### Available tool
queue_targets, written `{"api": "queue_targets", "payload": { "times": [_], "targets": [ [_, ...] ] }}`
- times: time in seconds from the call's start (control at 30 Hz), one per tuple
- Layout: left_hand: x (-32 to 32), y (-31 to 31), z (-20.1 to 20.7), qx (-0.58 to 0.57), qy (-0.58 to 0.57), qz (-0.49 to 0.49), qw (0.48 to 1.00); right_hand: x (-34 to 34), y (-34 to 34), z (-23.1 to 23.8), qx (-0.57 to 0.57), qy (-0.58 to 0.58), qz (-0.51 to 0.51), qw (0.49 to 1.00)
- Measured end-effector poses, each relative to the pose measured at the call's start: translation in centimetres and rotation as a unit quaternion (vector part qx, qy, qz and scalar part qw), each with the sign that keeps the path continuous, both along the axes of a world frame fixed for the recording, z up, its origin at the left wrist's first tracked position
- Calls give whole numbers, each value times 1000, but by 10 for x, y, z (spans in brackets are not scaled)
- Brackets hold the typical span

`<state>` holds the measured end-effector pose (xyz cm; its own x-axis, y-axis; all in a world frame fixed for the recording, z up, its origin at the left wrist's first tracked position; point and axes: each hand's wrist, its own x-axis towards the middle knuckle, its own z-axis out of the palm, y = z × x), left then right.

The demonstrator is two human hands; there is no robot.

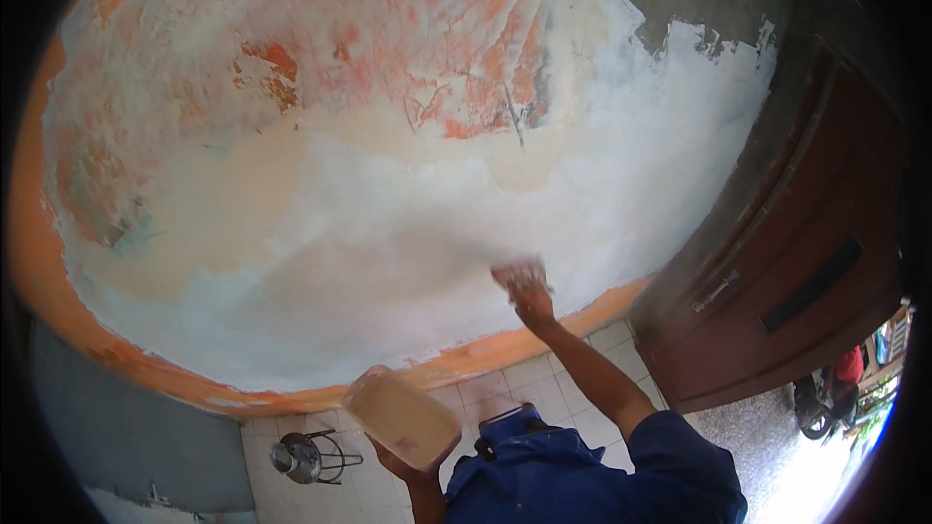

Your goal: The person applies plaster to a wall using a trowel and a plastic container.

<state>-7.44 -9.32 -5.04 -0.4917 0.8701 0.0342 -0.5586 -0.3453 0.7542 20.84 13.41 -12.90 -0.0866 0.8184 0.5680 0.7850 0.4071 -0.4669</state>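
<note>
My right hand [527, 293] is raised at the lower part of the wall [408, 184], its arm stretched forward. Whitish dust coats its bent fingers, and a small reddish-brown flat piece shows at their edge; blur hides what it is. Smooth white and cream filler covers the wall around this hand. Low in front of my body, my left hand [416, 469] grips a beige rectangular tub [401, 415] from beneath and at its near side. The tub is tilted, and its pale tan face is turned up toward me.
A dark metal stand with round legs [309, 458] is on the tiled floor [374, 490] at the lower left. The wall's upper part has rough orange and grey patches, with an orange border [485, 357] below. A dark red door [777, 262] stands at the right; a motorcycle [823, 406] is outside.
</note>
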Motion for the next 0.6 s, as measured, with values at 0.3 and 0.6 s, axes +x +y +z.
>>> {"api": "queue_targets", "payload": {
  "times": [0.3, 0.6],
  "targets": [
    [24, 2, 11, -3, 162, -21, 987, 21, -145, -50, -299, 576, -161, 744],
    [31, 6, 4, -33, -178, -179, 967, 8, -170, 148, -325, 705, 103, 622]
  ]
}}
